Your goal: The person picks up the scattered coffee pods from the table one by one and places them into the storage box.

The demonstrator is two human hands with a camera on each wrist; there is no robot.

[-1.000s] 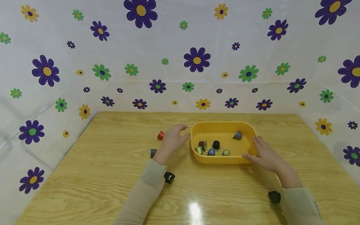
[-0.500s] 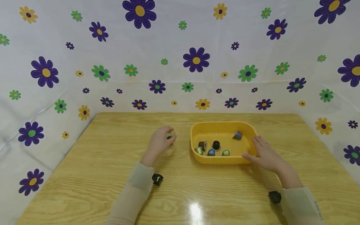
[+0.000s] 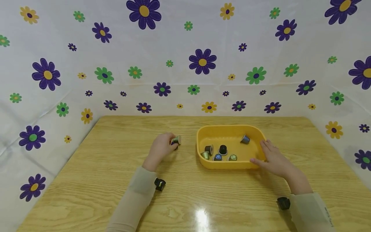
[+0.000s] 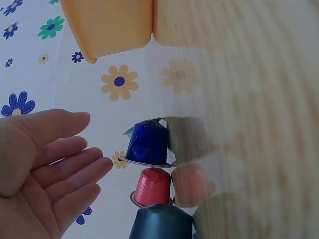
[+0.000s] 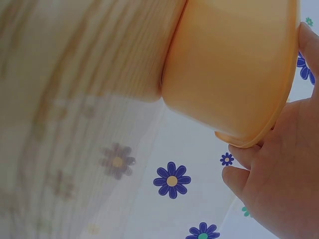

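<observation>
On the table, my left hand [image 3: 160,148] is beside a small group of coffee capsules, its fingers loosely extended. The left wrist view shows a gap between the fingers and a blue capsule [image 4: 148,143], a red capsule [image 4: 153,186] and a dark teal capsule [image 4: 162,221]. A green capsule [image 3: 176,140] lies on its side at the fingertips in the head view, partly behind the blue one in the left wrist view. My right hand [image 3: 276,159] holds the right end of a yellow tub [image 3: 232,165], thumb at the front rim and fingers at the side.
Inside the tub lie several capsules, among them a black capsule [image 3: 223,149], a blue-grey capsule [image 3: 245,139] and a pale green capsule [image 3: 233,157]. A flower-printed cloth [image 3: 174,38] rises behind and beside the wooden table [image 3: 203,193].
My left hand has moved left, away from the tub, to the capsules on the table. The green capsule shows more fully at its fingertips. The right hand and tub have stayed put.
</observation>
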